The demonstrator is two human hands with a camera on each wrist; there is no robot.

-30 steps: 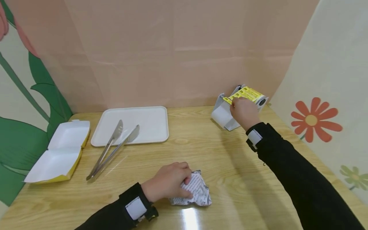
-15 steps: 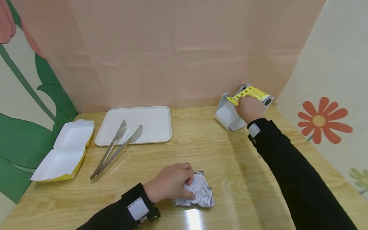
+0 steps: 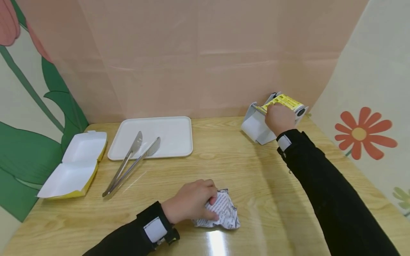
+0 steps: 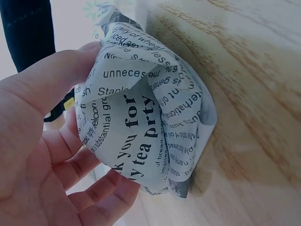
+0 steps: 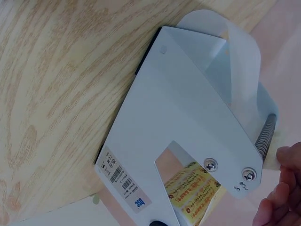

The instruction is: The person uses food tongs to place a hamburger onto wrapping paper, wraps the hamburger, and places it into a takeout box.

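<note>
My left hand holds a crumpled wrapper of newsprint-patterned paper on the wooden table. Close up in the left wrist view, the thumb presses one side of the paper wrapper and fingers curl under the other; its contents are hidden. At the back right, my right hand is at the front of a white label dispenser carrying a roll of yellow stickers. In the right wrist view, thumb and fingers pinch a pale sticker edge beside the spring roller.
A white tray lies at the back, with metal tongs resting across its front edge. To their left stands an open takeaway box, white inside and yellow outside. A pink sheet rises behind the table.
The dispenser's spring roller now shows where yellow sticker strip covered it; my right hand stays at its front. My left hand keeps holding the wrapper. The head view has turned slightly left.
</note>
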